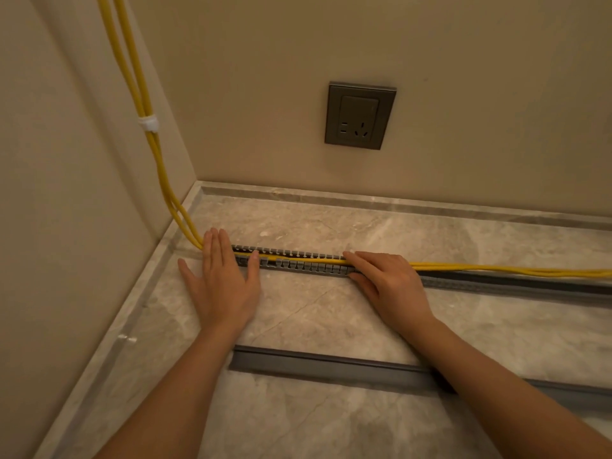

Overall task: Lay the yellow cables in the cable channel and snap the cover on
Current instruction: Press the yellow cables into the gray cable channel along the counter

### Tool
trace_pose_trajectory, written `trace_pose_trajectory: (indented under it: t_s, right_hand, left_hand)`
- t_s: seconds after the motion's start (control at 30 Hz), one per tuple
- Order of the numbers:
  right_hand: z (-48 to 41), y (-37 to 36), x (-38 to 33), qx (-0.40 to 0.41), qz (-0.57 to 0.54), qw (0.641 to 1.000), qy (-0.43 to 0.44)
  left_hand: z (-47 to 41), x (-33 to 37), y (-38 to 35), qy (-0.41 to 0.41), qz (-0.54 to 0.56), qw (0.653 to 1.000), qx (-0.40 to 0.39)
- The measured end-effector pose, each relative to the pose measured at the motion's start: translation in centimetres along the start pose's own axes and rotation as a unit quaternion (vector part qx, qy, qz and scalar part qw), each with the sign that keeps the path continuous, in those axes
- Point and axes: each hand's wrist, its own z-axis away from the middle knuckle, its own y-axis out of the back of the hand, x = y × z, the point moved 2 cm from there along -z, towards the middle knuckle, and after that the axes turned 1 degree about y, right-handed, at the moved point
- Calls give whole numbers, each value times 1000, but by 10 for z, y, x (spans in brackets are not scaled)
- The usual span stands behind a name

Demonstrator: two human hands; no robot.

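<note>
A grey slotted cable channel (298, 263) lies on the marble floor, parallel to the back wall. Yellow cables (145, 104) come down the left corner, bound by a white tie (148, 123), and run inside the channel between my hands. Right of my right hand they rise out of the channel and lie above it (496, 269). My left hand (222, 279) rests flat, fingers spread, over the channel's left end. My right hand (384, 279) presses its fingertips on the cables and channel. The grey cover strip (331, 367) lies loose on the floor nearer to me, under my right forearm.
A grey wall socket (360, 115) sits on the back wall above the channel. Beige walls meet in the corner at the left. A marble skirting edge (364, 197) borders the floor along both walls.
</note>
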Motion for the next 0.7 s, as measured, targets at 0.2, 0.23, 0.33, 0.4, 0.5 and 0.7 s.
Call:
trace_pose_trajectory:
  t_s: [0.2,0.23,0.33,0.4,0.5,0.7]
  right_hand:
    - [-2,2,-1,22,7,999,34]
    - [-2,2,-2,19,6,999,32]
    - [-2,3,-3,6,2,1000,27]
    - [-2,3,-4,-8,2,1000,22]
    - [-1,6,-5,-41,-27,998,-28]
    - [0,7,-8,32,-257,940,-223]
  left_hand:
    - [2,4,4,-21,14,1000,-13]
    - [3,5,5,-35,5,999,-15]
    - [4,12,8,-106,-25,994,-2]
    - [7,22,10,-175,-29,984,-9]
    - [14,50,7,-279,1,957,-78]
    - [39,121,1,-312,125,921,-195]
